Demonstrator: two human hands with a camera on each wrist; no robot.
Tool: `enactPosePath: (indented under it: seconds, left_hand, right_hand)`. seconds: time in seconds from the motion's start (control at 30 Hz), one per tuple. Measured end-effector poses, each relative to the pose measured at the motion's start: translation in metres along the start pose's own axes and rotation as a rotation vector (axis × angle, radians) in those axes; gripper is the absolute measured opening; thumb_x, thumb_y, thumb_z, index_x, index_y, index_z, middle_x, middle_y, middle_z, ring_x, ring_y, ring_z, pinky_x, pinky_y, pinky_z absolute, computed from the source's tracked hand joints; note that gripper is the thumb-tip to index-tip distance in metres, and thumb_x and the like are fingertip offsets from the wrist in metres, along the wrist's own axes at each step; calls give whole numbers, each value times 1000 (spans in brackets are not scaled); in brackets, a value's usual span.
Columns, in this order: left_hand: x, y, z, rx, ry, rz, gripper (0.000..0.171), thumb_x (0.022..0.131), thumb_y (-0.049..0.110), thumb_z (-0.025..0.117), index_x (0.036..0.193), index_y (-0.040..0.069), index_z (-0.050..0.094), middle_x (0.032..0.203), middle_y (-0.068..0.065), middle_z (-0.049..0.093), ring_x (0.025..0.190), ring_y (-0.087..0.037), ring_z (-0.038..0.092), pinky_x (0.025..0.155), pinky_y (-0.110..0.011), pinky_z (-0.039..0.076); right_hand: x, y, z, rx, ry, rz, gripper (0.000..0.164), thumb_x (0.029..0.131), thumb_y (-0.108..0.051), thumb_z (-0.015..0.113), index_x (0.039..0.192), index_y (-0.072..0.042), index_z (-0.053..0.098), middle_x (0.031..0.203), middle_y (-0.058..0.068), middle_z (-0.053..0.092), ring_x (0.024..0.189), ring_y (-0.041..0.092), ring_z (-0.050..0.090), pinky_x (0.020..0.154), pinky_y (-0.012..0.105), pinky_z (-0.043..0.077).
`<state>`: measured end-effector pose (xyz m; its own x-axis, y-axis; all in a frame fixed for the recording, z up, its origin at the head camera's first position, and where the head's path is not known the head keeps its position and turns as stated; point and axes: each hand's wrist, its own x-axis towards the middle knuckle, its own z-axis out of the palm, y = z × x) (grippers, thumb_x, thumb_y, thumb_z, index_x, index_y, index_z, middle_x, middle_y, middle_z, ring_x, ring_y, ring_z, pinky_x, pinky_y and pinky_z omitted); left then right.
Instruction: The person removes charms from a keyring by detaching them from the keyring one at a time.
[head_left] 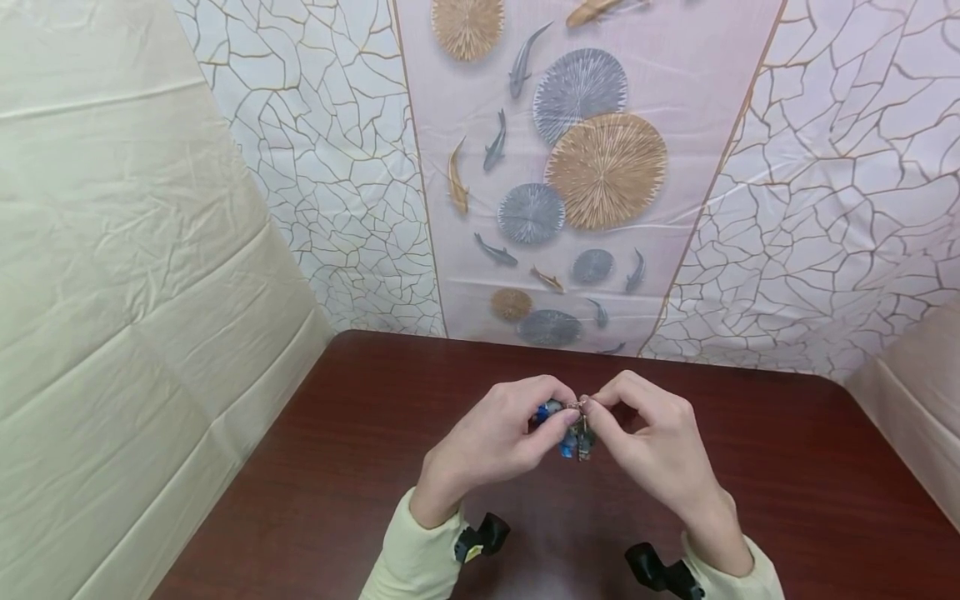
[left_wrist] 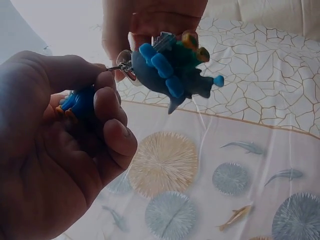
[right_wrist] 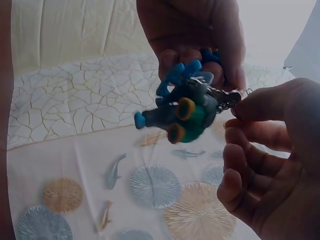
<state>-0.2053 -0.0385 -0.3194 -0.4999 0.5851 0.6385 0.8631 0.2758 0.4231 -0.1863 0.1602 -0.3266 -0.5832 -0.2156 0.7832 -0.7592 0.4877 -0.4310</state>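
A keychain (head_left: 574, 443) with small figures is held in the lower middle of the head view, between two hands, above the dark red desk (head_left: 315, 500). The left hand (head_left: 491, 437) pinches its metal part with the thumb and first finger; a blue figure (left_wrist: 82, 102) sits inside the other, curled fingers, perhaps so that it does not swing into the way. The right hand (head_left: 663, 446) pinches the metal links (right_wrist: 227, 100) from the opposite side, its remaining fingers bent loosely. A grey figure (left_wrist: 150, 75) with blue pieces and a green one (right_wrist: 200, 125) with orange rings hang free, because the grasp is on the metal and not on them. I judge that both fingertips meet there because such tiny hardware needs steadying from two sides. Exactly which link each hand pinches, I cannot tell.
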Motion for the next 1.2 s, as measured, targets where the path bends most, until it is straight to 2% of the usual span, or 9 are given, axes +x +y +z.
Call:
enactPosePath:
  seconds: [0.1, 0.2, 0.23, 0.4, 0.6, 0.73, 0.87, 1.2]
  left_hand:
    - [-1, 0, -1, -1, -6, -23, 4, 95, 13, 62, 98, 10, 62, 83, 4, 62, 70, 0, 50, 64, -10, 45]
    - [-1, 1, -2, -5, -30, -56, 4, 95, 14, 63, 97, 11, 62, 82, 5, 62, 68, 0, 51, 63, -10, 45]
    - [-1, 1, -2, 0, -40, -63, 4, 95, 14, 62, 98, 11, 62, 81, 5, 62, 68, 0, 51, 63, -9, 44]
    - [-2, 2, -2, 51, -83, -69, 6, 95, 14, 62, 100, 10, 62, 83, 4, 63, 69, -1, 52, 65, -8, 42]
    - [-2, 2, -2, 57, -72, -41, 7, 96, 14, 61, 100, 10, 63, 86, 4, 64, 72, -1, 53, 68, -8, 43]
    - [-1, 3, -1, 44, -45, -22, 7, 96, 14, 61, 101, 10, 64, 89, 4, 66, 74, -1, 55, 71, -7, 44]
    - [-1, 3, -1, 52, -25, -7, 6, 96, 14, 61, 101, 10, 64, 90, 3, 66, 75, -1, 55, 72, -7, 44]
    - [0, 4, -1, 77, 42, 27, 5, 96, 14, 62, 98, 10, 63, 88, 4, 65, 74, 1, 55, 70, -7, 44]
  right_hand:
    - [1, 1, 0, -34, -2, -48, 20, 81, 2, 70, 83, -18, 67, 79, -11, 59, 65, -5, 48, 55, 11, 41]
    - [1, 1, 1, -60, 1, -96, 4, 89, -11, 68, 87, -15, 69, 83, -11, 59, 66, -6, 47, 56, 11, 40]
    - [1, 1, 1, -58, 4, -115, 3, 91, -14, 67, 88, -13, 69, 85, -10, 60, 67, -6, 48, 57, 10, 41]
    - [1, 3, 3, -56, -6, -181, 10, 92, -14, 62, 93, -10, 71, 90, -2, 63, 70, -2, 53, 59, 10, 44]
    - [2, 6, 5, -63, 23, -233, 25, 98, -25, 56, 89, -10, 73, 86, 0, 65, 75, 3, 56, 64, 10, 45]
    - [3, 6, 4, -25, 42, -236, 7, 88, -10, 67, 87, -10, 74, 84, -2, 67, 76, 2, 58, 61, 10, 44]
    - [2, 6, 4, -5, 43, -213, 21, 74, 6, 69, 85, -12, 73, 82, -4, 67, 72, -2, 56, 56, 8, 41]
    - [3, 4, 3, 3, 46, -173, 27, 72, 10, 72, 82, -16, 71, 79, -6, 68, 67, -4, 53, 52, 10, 39]
